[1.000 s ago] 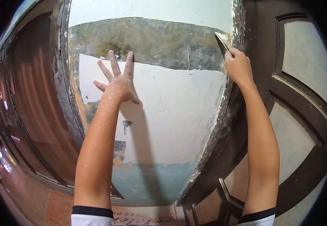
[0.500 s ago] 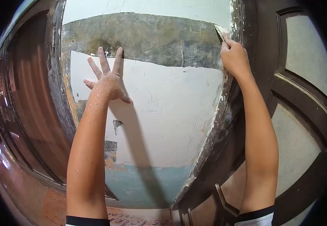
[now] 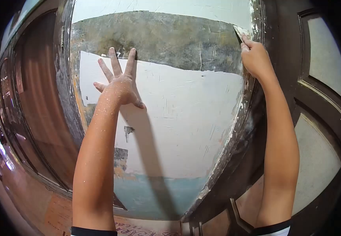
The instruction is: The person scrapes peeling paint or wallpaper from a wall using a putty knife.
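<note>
My left hand (image 3: 119,84) lies with fingers spread against the panel, its fingertips reaching the bare grey band (image 3: 166,41). White flecks dot that hand and forearm. Under the palm is a layer of white paint (image 3: 178,114) with a ragged upper edge. At the upper right, my right hand (image 3: 256,57) is closed on a scraper (image 3: 241,33), whose blade meets the panel where the grey band, the upper white paint (image 3: 158,5) and the frame come together. The scraper's handle is mostly hidden in the fingers.
A dark wooden frame with chipped paint (image 3: 237,133) runs down the panel's right side. Beyond it stands a dark door with pale panels (image 3: 322,165). Brown curtain-like folds (image 3: 40,90) show at left. Below are a blue-green strip (image 3: 151,194) and a cardboard piece with lettering (image 3: 58,212).
The whole view has shifted, so the panel and both arms appear slightly farther right. Against the panel, both hands and the scraper stay in nearly the same places.
</note>
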### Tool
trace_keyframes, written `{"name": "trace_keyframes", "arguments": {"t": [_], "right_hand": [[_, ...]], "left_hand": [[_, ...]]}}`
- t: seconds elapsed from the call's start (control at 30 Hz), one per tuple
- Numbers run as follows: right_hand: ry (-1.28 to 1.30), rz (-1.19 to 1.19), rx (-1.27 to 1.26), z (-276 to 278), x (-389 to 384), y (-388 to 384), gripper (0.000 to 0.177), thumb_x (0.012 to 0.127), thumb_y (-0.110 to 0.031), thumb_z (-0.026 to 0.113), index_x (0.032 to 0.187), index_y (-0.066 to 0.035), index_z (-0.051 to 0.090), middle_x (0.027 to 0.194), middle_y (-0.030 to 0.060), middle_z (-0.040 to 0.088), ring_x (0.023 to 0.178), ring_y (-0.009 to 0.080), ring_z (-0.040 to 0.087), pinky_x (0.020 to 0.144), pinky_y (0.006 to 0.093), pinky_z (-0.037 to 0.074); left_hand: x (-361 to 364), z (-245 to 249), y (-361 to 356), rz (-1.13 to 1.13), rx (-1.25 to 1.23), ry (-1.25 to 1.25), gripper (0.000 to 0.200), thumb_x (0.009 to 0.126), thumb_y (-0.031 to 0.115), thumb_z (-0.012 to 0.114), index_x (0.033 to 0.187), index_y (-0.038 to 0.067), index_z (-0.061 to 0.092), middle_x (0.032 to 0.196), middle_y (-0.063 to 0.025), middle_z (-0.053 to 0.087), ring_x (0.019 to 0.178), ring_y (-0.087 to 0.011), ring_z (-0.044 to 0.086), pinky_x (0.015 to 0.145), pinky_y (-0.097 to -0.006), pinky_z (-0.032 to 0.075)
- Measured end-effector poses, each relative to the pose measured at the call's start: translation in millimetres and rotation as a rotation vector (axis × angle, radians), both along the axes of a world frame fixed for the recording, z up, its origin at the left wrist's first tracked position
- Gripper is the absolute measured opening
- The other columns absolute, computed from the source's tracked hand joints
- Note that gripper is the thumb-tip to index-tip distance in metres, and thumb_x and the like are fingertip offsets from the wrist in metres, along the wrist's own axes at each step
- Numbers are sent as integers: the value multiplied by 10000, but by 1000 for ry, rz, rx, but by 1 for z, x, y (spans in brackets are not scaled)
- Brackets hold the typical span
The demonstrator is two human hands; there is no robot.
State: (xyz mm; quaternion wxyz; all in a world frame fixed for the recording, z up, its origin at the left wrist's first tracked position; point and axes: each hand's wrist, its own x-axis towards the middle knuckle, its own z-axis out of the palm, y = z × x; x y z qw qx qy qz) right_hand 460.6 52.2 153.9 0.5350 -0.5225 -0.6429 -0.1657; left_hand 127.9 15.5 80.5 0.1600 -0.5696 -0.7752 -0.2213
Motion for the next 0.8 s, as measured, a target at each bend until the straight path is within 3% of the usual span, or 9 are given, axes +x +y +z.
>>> {"name": "trace_keyframes", "arguments": {"t": [0.17, 0.23, 0.27, 0.33, 0.47, 0.53, 0.6, 0.73, 0.8], "right_hand": [[-41, -84, 86, -7, 3, 10, 457, 1034, -275, 502, 1465, -163, 602, 1286, 258, 690, 1199, 443, 655, 1033, 451, 502], [-147, -44, 223, -1, 10, 20, 456, 1052, -260, 524, 1496, -167, 578, 923, 166, 752, 840, 248, 687, 851, 385, 531], [-144, -44, 218, -2, 14, 23, 456, 1052, -260, 524, 1496, -167, 578, 923, 166, 752, 840, 248, 687, 851, 385, 531], [34, 18, -60, 3, -4, -13, 471, 1030, -271, 521, 1486, -166, 580, 1313, 247, 683, 1219, 428, 650, 1037, 442, 496], [-50, 1, 62, 5, 12, 8, 415, 1026, -292, 537, 1373, -103, 665, 1227, 262, 711, 1181, 425, 670, 1014, 435, 505], [-7, -2, -158, 12, 5, -4, 385, 1024, -287, 542, 1309, -81, 698, 1267, 240, 705, 1182, 433, 671, 1018, 437, 510], [-88, -78, 40, 6, 10, 4, 383, 1023, -278, 542, 1307, -76, 699, 1298, 194, 710, 1117, 418, 699, 980, 433, 530], [-132, -17, 171, 3, 5, -3, 387, 1025, -273, 539, 1313, -67, 694, 1316, 175, 710, 1079, 410, 713, 954, 437, 541], [95, 19, -206, 15, -7, -21, 405, 1029, -273, 535, 1355, -75, 670, 1301, 197, 711, 1125, 409, 697, 986, 428, 525]], "left_hand": [[2, 1, -1, 10, 2, 0, 1795, 379, 384, 1084, 1634, 426, -199, 1633, -250, -399, 1510, -593, -238, 1038, -893, 237], [2, 1, -1, 18, -18, 1, 1796, 387, 395, 1081, 1625, 432, -219, 1631, -243, -407, 1515, -589, -230, 1036, -893, 239], [2, 0, 0, 18, -22, 4, 1796, 387, 395, 1081, 1625, 432, -219, 1631, -243, -407, 1515, -589, -230, 1036, -893, 239], [0, -1, 1, 13, 6, -5, 1799, 383, 389, 1083, 1624, 439, -217, 1634, -237, -407, 1518, -586, -226, 1034, -894, 241], [2, 1, -2, 20, -4, 2, 1805, 372, 373, 1085, 1630, 433, -206, 1648, -237, -382, 1518, -589, -223, 1052, -876, 252], [3, 1, -5, 15, -14, 6, 1810, 369, 373, 1085, 1626, 435, -215, 1650, -235, -379, 1518, -588, -225, 1050, -879, 247], [3, 2, -8, 1, -35, 3, 1695, 473, 473, 1056, 1647, 424, -165, 1648, -252, -373, 1498, -586, -278, 1072, -876, 207], [5, 5, -11, 12, -61, 2, 1673, 493, 467, 1054, 1647, 432, -156, 1653, -253, -362, 1502, -582, -273, 1076, -872, 212], [3, 4, -11, -4, -47, 3, 1666, 495, 451, 1055, 1648, 438, -147, 1655, -251, -360, 1506, -580, -268, 1078, -873, 206]]}}
